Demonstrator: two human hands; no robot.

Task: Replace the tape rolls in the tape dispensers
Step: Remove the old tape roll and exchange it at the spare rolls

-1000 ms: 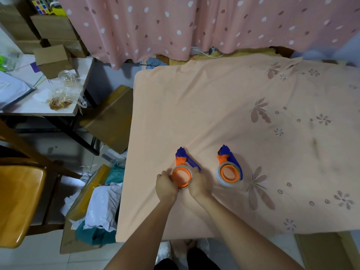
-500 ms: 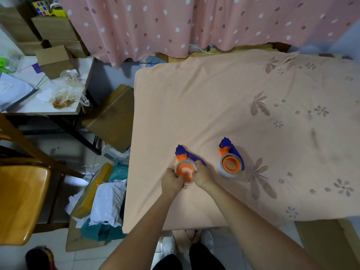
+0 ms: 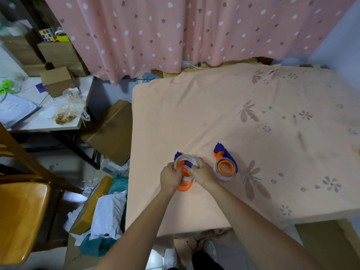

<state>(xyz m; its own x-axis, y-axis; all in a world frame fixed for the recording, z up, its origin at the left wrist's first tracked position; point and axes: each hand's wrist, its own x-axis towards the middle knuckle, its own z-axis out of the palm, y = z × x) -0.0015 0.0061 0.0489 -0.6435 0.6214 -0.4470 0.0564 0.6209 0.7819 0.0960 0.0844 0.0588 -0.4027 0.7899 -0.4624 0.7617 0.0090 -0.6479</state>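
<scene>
Two orange-and-blue tape dispensers lie on a peach floral cloth (image 3: 224, 117) covering the table. At the left dispenser (image 3: 184, 187), a clear tape roll (image 3: 186, 159) is lifted and tilted above the orange hub. My left hand (image 3: 171, 177) grips the roll's left rim and my right hand (image 3: 202, 173) grips its right rim. The dispenser's blue tip pokes out behind the roll; the rest is partly hidden by my fingers. The right dispenser (image 3: 226, 166) lies flat, apart from my hands, with a clear roll around its orange hub.
A pink spotted curtain (image 3: 185, 32) hangs behind the table. To the left stand a cluttered side desk (image 3: 48, 121) with cardboard boxes, a brown box (image 3: 111, 131) on the floor, a yellow wooden chair (image 3: 19, 217), and a box of white bags (image 3: 105, 213).
Both hands have raised the clear roll off the left dispenser's hub; it was seated flat around the hub before. The right dispenser has not moved.
</scene>
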